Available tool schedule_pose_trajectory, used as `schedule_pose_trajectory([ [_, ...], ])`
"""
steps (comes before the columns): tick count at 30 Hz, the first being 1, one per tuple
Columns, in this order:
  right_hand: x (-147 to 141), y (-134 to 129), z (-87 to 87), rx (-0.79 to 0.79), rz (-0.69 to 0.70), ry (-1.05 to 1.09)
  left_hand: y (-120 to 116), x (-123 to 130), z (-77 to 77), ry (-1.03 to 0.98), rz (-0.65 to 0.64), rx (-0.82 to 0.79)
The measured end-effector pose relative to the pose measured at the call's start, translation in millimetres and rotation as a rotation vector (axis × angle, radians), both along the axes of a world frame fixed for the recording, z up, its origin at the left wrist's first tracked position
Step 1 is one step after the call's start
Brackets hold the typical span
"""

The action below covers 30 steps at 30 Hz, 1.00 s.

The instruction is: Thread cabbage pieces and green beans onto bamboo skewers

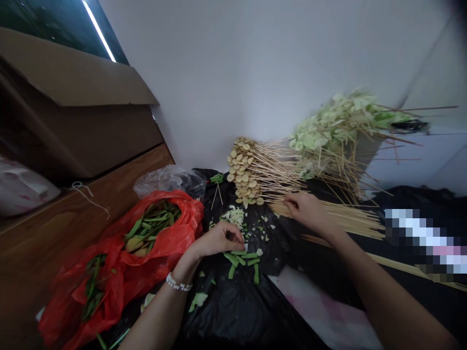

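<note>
**Q:** What is the left hand (219,240) doing?
**A:** Curled, fingertips just above cut green stems (239,260); any held piece is hidden.

**Q:** And the right hand (304,211)?
**A:** Half-curled over a bundle of bamboo skewers (350,221); whether it grips them cannot be told.

**Q:** What lies around them?
**A:** Beneath, black plastic sheeting (237,311). Left of the left hand, a red plastic bag (156,228) holding green vegetables (151,226), beside a wooden table (47,228). Ahead of the right hand, skewered tan slices (242,170) and skewered pale-green leaves (328,131).

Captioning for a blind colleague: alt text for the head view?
Over black plastic sheeting, the left hand hovers at cut green vegetable pieces and the right hand touches bamboo skewers. Loaded skewers pile behind; a red plastic bag holds greens.
</note>
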State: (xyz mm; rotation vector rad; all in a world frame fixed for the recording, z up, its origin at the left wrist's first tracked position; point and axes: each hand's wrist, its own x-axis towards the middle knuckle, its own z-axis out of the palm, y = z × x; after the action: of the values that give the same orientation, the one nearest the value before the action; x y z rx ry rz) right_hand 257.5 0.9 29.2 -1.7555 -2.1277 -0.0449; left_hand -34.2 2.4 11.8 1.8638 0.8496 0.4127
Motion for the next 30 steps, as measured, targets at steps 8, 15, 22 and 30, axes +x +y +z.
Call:
schedule_pose_trajectory([
  [8,19,7,-6.5,-0.277,-0.049,-0.133,2,-6,0.5,0.219,-0.084,0.203],
  [15,5,7,-25.4,-0.215,-0.085,-0.233,1,-6,-3.3,0.245,-0.108,0.250],
  [22,1,4,-21.3,-0.172,-0.102,-0.255,-1,-1,0.9,0.118,-0.063,0.258],
  [30,-32,-8,-17.1,-0.018,-0.040,-0.237,0,6,6.8,-0.198,0.206,-0.027],
])
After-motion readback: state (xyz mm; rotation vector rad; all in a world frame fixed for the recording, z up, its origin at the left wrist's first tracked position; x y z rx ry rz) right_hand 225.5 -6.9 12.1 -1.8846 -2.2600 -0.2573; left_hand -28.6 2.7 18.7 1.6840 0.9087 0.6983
